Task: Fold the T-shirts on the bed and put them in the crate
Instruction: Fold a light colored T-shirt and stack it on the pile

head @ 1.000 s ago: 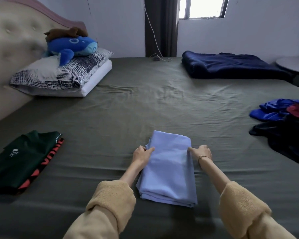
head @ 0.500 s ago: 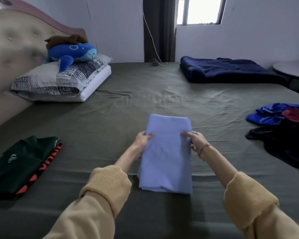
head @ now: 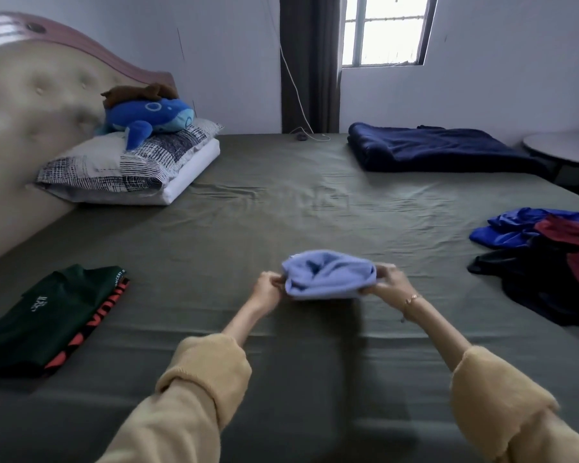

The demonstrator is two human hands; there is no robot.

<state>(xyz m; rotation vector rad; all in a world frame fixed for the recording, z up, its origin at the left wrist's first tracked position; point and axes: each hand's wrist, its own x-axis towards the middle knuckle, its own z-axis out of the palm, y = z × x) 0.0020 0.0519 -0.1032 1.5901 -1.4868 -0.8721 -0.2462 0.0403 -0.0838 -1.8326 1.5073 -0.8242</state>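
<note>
Left hand (head: 268,289) and right hand (head: 387,281) pinch opposite ends of the blue shirt (head: 328,275) near the bed's (head: 281,212) front edge; even tension should keep folds aligned.

A blue whale plush (head: 149,120) lies on stacked pillows (head: 127,168) against the tufted headboard (head: 30,105). A navy blanket (head: 438,150) sits folded at the far side, below the window (head: 386,28), near a round table (head: 565,150).

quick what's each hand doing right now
Left hand: closed, pinching the left end of the light blue T-shirt.
Right hand: closed, gripping the right end of the same T-shirt.
</note>
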